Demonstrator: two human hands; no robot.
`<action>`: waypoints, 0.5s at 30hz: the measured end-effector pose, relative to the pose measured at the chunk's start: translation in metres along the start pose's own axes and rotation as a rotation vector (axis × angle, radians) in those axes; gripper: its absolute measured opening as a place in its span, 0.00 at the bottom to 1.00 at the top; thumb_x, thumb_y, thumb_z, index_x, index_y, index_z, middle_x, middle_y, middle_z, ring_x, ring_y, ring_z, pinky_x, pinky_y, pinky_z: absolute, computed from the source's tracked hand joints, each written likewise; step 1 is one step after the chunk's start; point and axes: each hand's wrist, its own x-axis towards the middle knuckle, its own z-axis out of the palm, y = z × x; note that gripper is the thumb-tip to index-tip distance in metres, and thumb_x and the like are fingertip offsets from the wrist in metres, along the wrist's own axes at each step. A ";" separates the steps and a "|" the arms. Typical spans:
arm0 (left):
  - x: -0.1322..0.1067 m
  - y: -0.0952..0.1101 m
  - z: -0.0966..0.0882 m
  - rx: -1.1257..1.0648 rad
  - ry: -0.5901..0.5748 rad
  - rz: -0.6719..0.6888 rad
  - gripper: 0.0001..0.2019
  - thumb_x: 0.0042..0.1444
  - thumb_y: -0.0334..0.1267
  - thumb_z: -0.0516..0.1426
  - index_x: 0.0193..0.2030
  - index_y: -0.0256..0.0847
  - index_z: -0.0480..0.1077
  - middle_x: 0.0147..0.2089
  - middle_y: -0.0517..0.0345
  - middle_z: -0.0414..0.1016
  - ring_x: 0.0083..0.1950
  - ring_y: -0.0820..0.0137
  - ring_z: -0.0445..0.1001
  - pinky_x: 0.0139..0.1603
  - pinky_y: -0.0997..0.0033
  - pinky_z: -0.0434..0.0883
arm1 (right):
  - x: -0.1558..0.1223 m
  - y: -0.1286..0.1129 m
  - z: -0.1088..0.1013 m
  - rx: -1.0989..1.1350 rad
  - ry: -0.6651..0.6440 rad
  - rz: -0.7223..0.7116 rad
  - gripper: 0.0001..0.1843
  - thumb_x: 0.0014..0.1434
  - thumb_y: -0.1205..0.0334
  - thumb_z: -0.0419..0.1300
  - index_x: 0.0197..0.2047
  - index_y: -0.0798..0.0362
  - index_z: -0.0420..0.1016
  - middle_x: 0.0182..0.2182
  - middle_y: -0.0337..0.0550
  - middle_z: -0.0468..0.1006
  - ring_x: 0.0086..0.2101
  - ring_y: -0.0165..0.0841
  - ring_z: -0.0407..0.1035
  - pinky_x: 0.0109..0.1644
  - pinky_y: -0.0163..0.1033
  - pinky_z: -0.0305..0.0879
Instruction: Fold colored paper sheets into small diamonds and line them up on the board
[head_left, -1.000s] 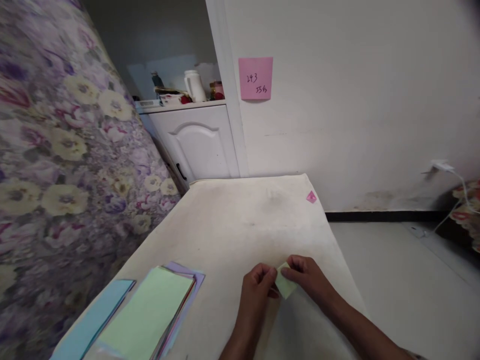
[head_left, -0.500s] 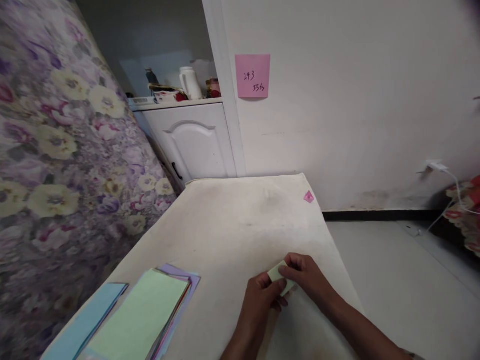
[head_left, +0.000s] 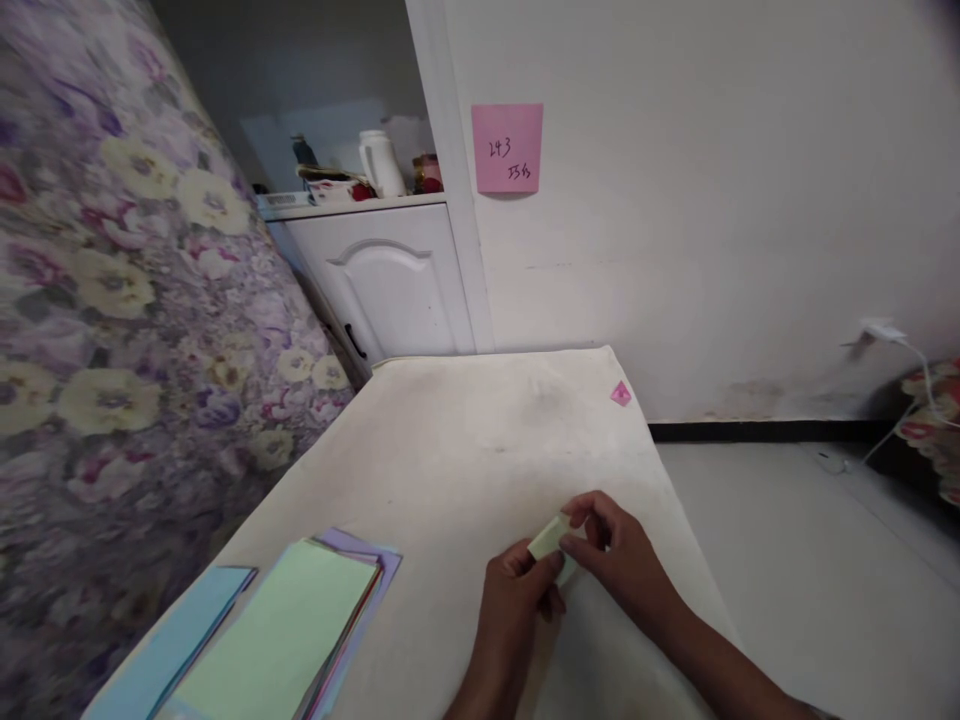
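A small folded piece of pale green paper (head_left: 548,537) is held just above the front right part of the cloth-covered table (head_left: 450,450). My left hand (head_left: 519,588) pinches its lower left side, with the thumb on top and the fingers curled beneath. At its upper right end, my right hand (head_left: 609,545) grips it between thumb and fingertips. Fingers cover part of the paper, so its full folded shape is hidden.
On the table's left lie a stack of coloured paper sheets (head_left: 289,620), light green on top, and some blue sheets (head_left: 180,625). A small pink folded paper (head_left: 620,393) sits near the far right corner. A floral curtain (head_left: 150,350) hangs at the left.
Both hands and the green paper have shifted slightly up and left. The right hand's fingers have moved along the paper's upper edge, and the paper now looks narrower.
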 end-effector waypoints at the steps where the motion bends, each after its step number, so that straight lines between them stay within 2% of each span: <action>1: 0.000 0.002 0.000 0.007 0.011 0.017 0.13 0.45 0.45 0.61 0.26 0.35 0.72 0.12 0.63 0.65 0.14 0.77 0.58 0.18 0.77 0.52 | -0.001 -0.001 0.000 -0.002 0.026 -0.009 0.11 0.45 0.66 0.60 0.35 0.52 0.69 0.23 0.33 0.63 0.23 0.27 0.57 0.27 0.32 0.57; 6: -0.001 0.005 -0.001 0.054 0.030 0.051 0.12 0.46 0.44 0.61 0.25 0.35 0.72 0.12 0.64 0.65 0.15 0.78 0.58 0.19 0.78 0.53 | 0.000 -0.002 -0.001 -0.006 -0.004 0.011 0.08 0.45 0.66 0.60 0.32 0.52 0.69 0.20 0.30 0.57 0.22 0.27 0.56 0.26 0.33 0.56; 15: -0.003 0.005 0.001 0.073 0.036 0.046 0.13 0.47 0.45 0.60 0.24 0.35 0.71 0.12 0.65 0.62 0.15 0.79 0.56 0.18 0.78 0.51 | 0.001 0.001 0.001 -0.010 -0.074 -0.038 0.02 0.46 0.66 0.60 0.27 0.53 0.71 0.26 0.35 0.64 0.25 0.27 0.59 0.29 0.33 0.57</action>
